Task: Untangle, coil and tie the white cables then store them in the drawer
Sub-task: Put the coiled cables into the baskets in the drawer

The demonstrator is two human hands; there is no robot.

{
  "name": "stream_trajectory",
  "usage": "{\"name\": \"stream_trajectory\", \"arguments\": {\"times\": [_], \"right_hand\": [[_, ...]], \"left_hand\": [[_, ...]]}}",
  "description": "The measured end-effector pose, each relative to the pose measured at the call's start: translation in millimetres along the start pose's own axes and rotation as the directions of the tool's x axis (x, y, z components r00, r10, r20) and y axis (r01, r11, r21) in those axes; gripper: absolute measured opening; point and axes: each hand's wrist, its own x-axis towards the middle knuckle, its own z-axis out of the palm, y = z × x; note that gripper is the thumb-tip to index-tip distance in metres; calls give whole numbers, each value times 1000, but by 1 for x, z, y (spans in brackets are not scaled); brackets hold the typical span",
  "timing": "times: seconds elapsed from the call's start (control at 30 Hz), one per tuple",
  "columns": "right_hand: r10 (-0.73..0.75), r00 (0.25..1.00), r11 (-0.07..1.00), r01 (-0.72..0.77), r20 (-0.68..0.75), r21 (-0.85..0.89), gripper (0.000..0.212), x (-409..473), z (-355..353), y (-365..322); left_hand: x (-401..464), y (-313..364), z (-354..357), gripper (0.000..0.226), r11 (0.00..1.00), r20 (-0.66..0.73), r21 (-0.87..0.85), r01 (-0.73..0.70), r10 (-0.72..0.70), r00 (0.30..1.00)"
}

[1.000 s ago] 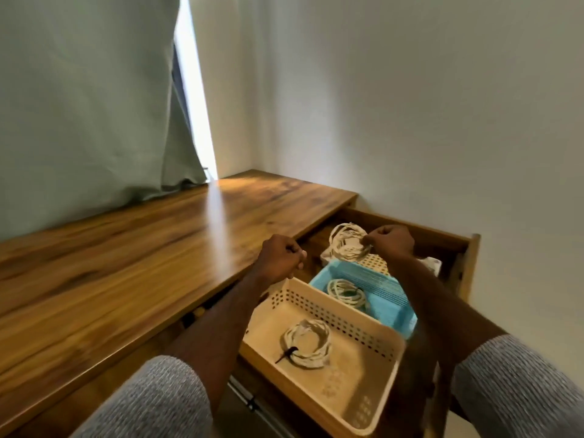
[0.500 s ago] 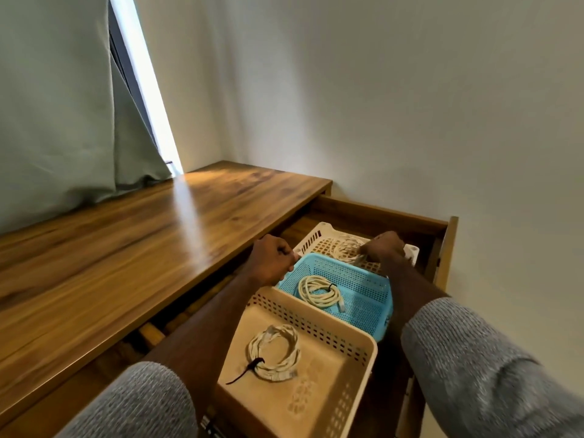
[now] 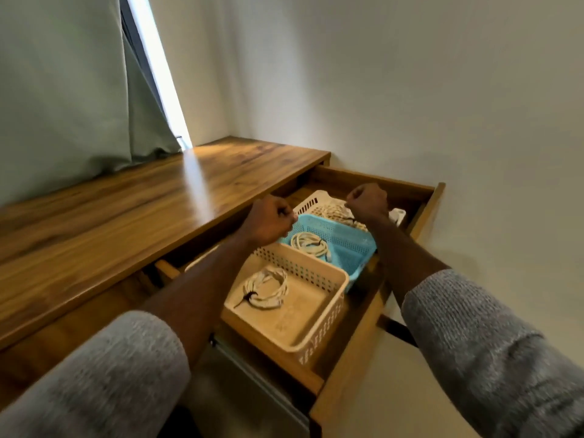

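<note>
Open wooden drawer [image 3: 425, 202] carrying three baskets

Beige basket [image 3: 319, 336] sitting nearest, blue basket [image 3: 354, 248] lying between the hands, white basket [image 3: 311, 202] sitting beyond.

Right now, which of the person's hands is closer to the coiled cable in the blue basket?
The left. The left hand hovers as a fist just over the blue basket's near-left corner, beside the coiled cable. The right hand is farther back, above the white basket behind it.
</note>
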Motion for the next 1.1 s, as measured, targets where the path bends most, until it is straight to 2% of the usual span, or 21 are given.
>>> {"name": "stream_trajectory", "arguments": {"times": [0.17,0.3,0.4,0.5,0.57,0.63,0.73,0.93,1.1], "right_hand": [[-210,977,976,211,-19,52,15,-46,-38,3],[-410,907,896,420,-95,143,8,-93,-81,17],[-472,858,844,506,-203,177,8,-138,-100,45],[-501,824,823,548,-266,147,17,-183,-103,78],[-466,841,815,529,-277,237,20,-209,-95,89],[-406,874,795,482,-268,369,27,-227,-83,97],[-348,915,781,403,-204,478,44,-245,-63,104],[-402,915,767,355,-31,534,64,-241,-45,96],[-470,874,818,380,120,432,67,-231,-7,77]], "left_hand": [[-40,33,1,16,996,13,73,-45,44,999],[-84,75,11,15,993,69,75,-94,88,994],[-128,114,28,19,982,161,115,-149,130,978],[-168,136,50,37,940,303,206,-273,204,931],[-190,138,62,47,814,377,425,-396,238,895],[-207,132,75,57,614,368,608,-503,343,864],[-224,117,81,65,412,368,726,-551,444,817],[-213,95,70,55,310,366,788,-532,459,810],[-198,58,47,53,159,398,847,-508,445,802]]}}
